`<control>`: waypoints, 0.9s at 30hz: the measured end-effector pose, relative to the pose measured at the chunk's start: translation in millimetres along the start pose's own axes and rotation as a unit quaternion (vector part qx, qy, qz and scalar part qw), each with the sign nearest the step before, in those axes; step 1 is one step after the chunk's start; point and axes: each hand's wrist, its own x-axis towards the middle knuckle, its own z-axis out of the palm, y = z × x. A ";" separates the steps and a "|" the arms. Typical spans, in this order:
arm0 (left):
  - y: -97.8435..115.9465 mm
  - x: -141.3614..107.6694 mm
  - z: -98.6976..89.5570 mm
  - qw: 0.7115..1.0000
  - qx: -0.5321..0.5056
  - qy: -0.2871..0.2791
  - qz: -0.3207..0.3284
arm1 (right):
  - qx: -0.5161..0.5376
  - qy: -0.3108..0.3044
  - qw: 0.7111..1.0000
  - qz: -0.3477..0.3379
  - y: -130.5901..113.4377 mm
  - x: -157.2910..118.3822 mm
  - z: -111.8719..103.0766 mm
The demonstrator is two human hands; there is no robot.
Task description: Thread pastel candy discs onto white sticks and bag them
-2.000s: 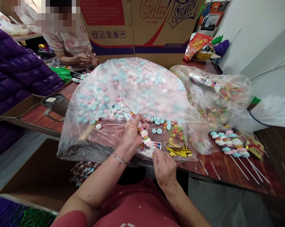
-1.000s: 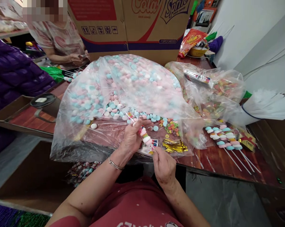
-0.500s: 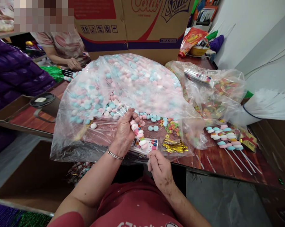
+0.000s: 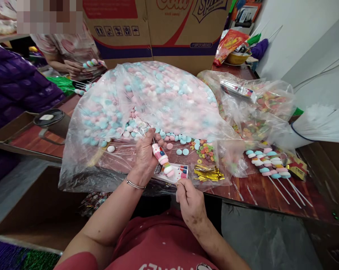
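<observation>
My left hand [image 4: 147, 152] is closed round a small clear bag [image 4: 159, 151] printed with coloured dots. The bag covers the upper end of a marshmallow skewer [image 4: 167, 169], whose pink and white marshmallows and coloured rings show below. My right hand [image 4: 190, 198] is closed at the skewer's lower end; the stick itself is mostly hidden by the fingers. Beneath the skewer lies a stack of printed bags [image 4: 182, 171]. Gold twist ties [image 4: 209, 173] sit to its right. Loose blue, pink and white marshmallows [image 4: 183, 139] and ring candies [image 4: 205, 152] lie just beyond my hands.
A large clear sack of marshmallows [image 4: 158, 90] fills the table's middle. Finished skewers [image 4: 269, 163] lie at right, near white sticks [image 4: 321, 122] in a container. A lidded mug [image 4: 53, 125] stands left. Across the table, a co-worker's hand [image 4: 74, 69] holds another skewer. A cardboard box [image 4: 169, 33] stands behind.
My left hand has shifted slightly left, and more of the printed bag shows over the skewer's top. My right hand stays nearly in place. The co-worker has raised a skewer.
</observation>
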 end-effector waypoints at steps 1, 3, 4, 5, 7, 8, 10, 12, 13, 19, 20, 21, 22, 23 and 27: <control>-1.0 -1.7 -0.3 1.000 0.004 -0.009 0.001 | -0.054 0.031 0.997 -0.041 1.7 0.9 0.8; -2.4 -4.9 -0.5 1.000 0.004 -0.028 0.002 | -0.145 0.095 0.979 -0.112 4.8 3.1 3.0; -2.8 -6.1 -0.4 0.999 0.002 -0.035 0.000 | -0.176 0.122 0.967 -0.137 6.1 4.1 4.4; -3.1 -7.1 -0.2 0.999 0.003 -0.038 -0.003 | -0.195 0.143 0.958 -0.152 7.2 4.9 5.7; -3.9 -8.5 0.4 0.999 0.010 -0.034 -0.011 | -0.191 0.165 0.956 -0.148 8.6 6.2 7.7; -4.7 -9.2 0.9 0.999 0.014 -0.031 -0.016 | -0.167 0.164 0.963 -0.132 8.8 6.7 8.3; -7.6 -11.1 2.2 0.999 0.018 -0.033 -0.029 | -0.069 0.127 0.987 -0.069 7.5 7.3 9.1; -12.2 -14.8 4.0 0.998 0.015 -0.038 -0.042 | 0.091 0.053 0.994 0.038 4.0 8.2 10.4; -15.2 -17.8 4.9 0.998 0.013 -0.042 -0.049 | 0.184 0.016 0.978 0.100 1.5 9.0 11.8; -39.2 -51.3 2.5 0.991 0.060 -0.101 -0.070 | 0.484 -0.024 0.836 0.256 -8.9 22.5 21.4; -42.2 -57.1 0.1 0.989 0.078 -0.102 -0.070 | 0.483 -0.012 0.840 0.247 -8.2 25.6 20.4; -44.1 -61.6 -2.5 0.988 0.095 -0.102 -0.074 | 0.476 -0.002 0.847 0.237 -6.9 28.4 18.2; -44.5 -64.4 -5.1 0.985 0.108 -0.105 -0.081 | 0.465 0.001 0.856 0.228 -5.2 30.7 14.9; -43.3 -65.2 -7.3 0.983 0.114 -0.112 -0.090 | 0.451 -0.002 0.866 0.218 -3.4 32.5 10.7; -27.2 -50.2 -9.5 0.985 0.079 -0.128 -0.084 | 0.375 -0.040 0.906 0.192 -0.1 34.8 -6.2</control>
